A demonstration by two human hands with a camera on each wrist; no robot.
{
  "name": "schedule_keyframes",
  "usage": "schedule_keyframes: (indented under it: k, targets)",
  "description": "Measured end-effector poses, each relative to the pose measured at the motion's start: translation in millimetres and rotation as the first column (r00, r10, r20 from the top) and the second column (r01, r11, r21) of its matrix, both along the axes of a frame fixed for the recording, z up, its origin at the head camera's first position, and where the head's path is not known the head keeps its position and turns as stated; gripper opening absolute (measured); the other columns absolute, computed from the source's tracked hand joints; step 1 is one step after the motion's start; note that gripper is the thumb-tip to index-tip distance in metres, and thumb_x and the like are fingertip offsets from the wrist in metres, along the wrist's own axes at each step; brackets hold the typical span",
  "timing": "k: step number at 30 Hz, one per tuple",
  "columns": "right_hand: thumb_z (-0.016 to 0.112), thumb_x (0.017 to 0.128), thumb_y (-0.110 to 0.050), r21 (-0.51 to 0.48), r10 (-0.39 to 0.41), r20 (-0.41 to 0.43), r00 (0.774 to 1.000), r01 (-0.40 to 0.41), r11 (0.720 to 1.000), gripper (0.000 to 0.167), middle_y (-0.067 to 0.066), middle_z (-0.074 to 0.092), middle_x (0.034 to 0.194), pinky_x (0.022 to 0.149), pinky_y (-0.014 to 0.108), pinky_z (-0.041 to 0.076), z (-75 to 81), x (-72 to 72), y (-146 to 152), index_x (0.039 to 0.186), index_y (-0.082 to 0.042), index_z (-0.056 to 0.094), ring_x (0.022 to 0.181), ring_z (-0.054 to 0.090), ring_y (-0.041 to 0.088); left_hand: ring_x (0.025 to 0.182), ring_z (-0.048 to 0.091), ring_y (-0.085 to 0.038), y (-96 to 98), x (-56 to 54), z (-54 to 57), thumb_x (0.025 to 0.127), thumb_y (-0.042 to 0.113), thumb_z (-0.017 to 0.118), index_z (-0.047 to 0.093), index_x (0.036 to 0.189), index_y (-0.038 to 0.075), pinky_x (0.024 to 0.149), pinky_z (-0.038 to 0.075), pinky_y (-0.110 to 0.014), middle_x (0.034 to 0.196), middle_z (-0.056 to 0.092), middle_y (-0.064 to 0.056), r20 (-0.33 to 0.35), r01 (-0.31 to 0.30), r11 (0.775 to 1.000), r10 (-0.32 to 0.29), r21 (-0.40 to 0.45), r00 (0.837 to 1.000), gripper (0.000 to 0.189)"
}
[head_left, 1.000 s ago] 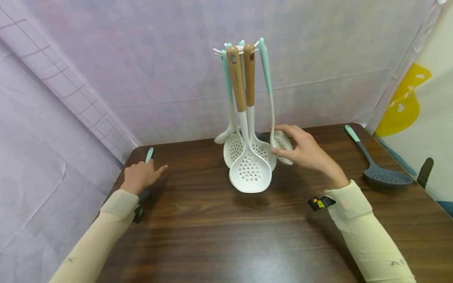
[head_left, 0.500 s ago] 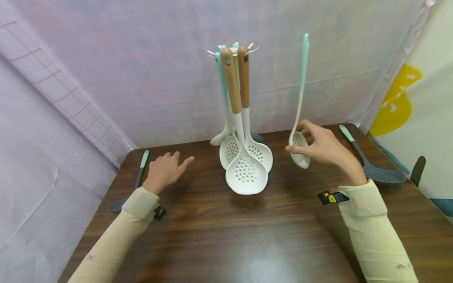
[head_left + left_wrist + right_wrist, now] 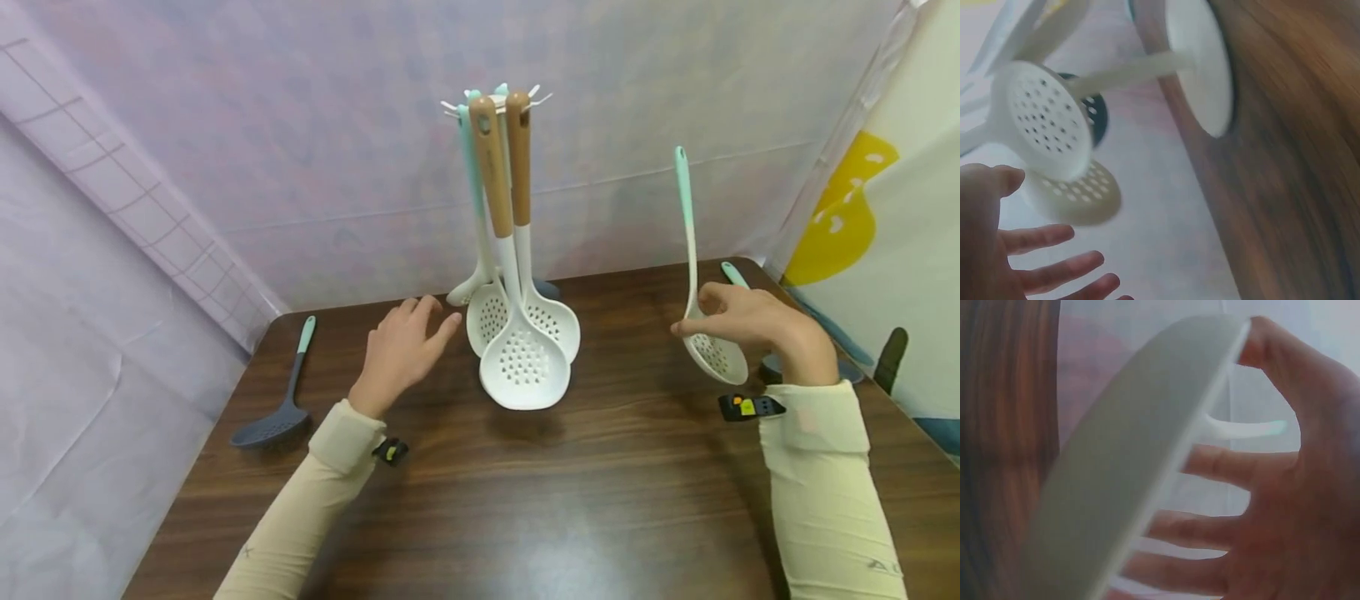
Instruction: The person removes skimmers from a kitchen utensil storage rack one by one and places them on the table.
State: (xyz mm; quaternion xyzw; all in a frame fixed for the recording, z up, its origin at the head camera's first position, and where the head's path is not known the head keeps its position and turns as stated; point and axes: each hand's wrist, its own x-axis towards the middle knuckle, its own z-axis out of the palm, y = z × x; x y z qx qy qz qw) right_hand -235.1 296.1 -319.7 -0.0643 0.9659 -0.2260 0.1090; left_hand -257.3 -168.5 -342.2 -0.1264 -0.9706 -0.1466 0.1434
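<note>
My right hand [image 3: 772, 327] pinches a white skimmer [image 3: 714, 360] by the rim of its bowl, above the table's right side. Its mint-tipped handle points up. In the right wrist view the bowl [image 3: 1129, 456] fills the middle, thumb and fingers at its edge. My left hand [image 3: 401, 346] holds nothing and reaches, fingers spread, just left of the hanging utensils. On a white rack [image 3: 498, 103] hang a white skimmer with a wooden handle [image 3: 523, 367], another wooden-handled one behind, and mint-handled ones. In the left wrist view my fingers are below a perforated bowl [image 3: 1047, 119].
A dark grey skimmer [image 3: 273, 423] with a mint handle lies on the table's left side. Another lies at the right edge, its mint handle [image 3: 735, 274] showing past my right hand. Behind the brown wooden table [image 3: 525, 517] hangs a pale cloth [image 3: 337, 125].
My right hand has taken the white skimmer off the rack and carried it right, its handle now lower. My left hand has left the grey skimmer and moved right toward the rack.
</note>
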Motion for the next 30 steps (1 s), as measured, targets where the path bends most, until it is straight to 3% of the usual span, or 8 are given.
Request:
schedule_keyframes:
  k: [5,9,13,19,26,30]
  targets:
    - [0.061,0.095,-0.064,-0.005,-0.015,0.067,0.998,0.015,1.0,0.06,0.02,0.062,0.11,0.069,0.041,0.05,-8.3,-3.5,9.4,0.107,-0.006,0.055,0.091,0.058,0.032,0.092,0.066,-0.03,15.1,4.8,4.4,0.103,0.063,0.045,0.066,0.124,0.016,0.067,0.054,-0.051,0.112,0.069,-0.008,-0.073,0.04,0.997,-0.035,0.064,0.997,0.055]
    - [0.056,0.096,-0.067,0.033,-0.065,0.062,0.996,0.063,0.997,0.069,0.021,0.063,0.105,0.07,0.039,0.049,-13.7,-5.8,13.4,0.112,0.0,0.06,0.091,0.058,0.034,0.086,0.065,-0.028,23.6,7.4,5.4,0.102,0.059,0.05,0.066,0.119,0.017,0.063,0.052,-0.047,0.107,0.069,-0.007,-0.103,0.06,0.993,-0.049,0.101,0.993,0.048]
    - [0.054,0.096,-0.07,0.075,-0.119,0.085,0.989,0.113,0.991,0.086,0.034,0.063,0.118,0.071,0.044,0.053,-18.5,-7.6,15.7,0.128,0.009,0.061,0.095,0.063,0.041,0.086,0.065,-0.027,30.0,9.3,3.8,0.102,0.057,0.052,0.065,0.119,0.018,0.062,0.052,-0.046,0.108,0.07,-0.007,-0.106,0.072,0.989,-0.059,0.13,0.993,0.045]
    - [0.053,0.093,-0.073,0.126,-0.173,0.144,0.974,0.155,0.98,0.096,0.04,0.056,0.128,0.078,0.054,0.053,-26.5,-11.6,16.6,0.131,0.015,0.055,0.099,0.061,0.046,0.083,0.064,-0.024,36.4,9.4,-1.3,0.103,0.058,0.05,0.067,0.119,0.017,0.061,0.051,-0.043,0.108,0.069,-0.005,-0.123,0.087,0.983,-0.067,0.161,0.99,0.048]
    - [0.06,0.09,-0.07,0.144,-0.266,0.087,0.96,0.252,0.957,0.081,0.035,0.063,0.115,0.081,0.064,0.047,-46.7,-16.3,14.6,0.114,0.008,0.062,0.096,0.062,0.049,0.082,0.062,-0.022,42.5,10.2,-3.6,0.102,0.056,0.053,0.067,0.118,0.019,0.062,0.049,-0.041,0.109,0.069,-0.004,-0.12,0.091,0.977,-0.068,0.195,0.99,0.043]
    - [0.063,0.089,-0.067,0.152,-0.317,0.061,0.947,0.305,0.94,0.081,0.038,0.062,0.115,0.083,0.066,0.047,-56.4,-18.2,13.6,0.116,0.009,0.06,0.104,0.06,0.056,0.078,0.06,-0.021,45.3,9.8,-4.6,0.102,0.053,0.056,0.067,0.117,0.021,0.061,0.047,-0.039,0.11,0.07,-0.004,-0.122,0.101,0.972,-0.076,0.211,0.99,0.037]
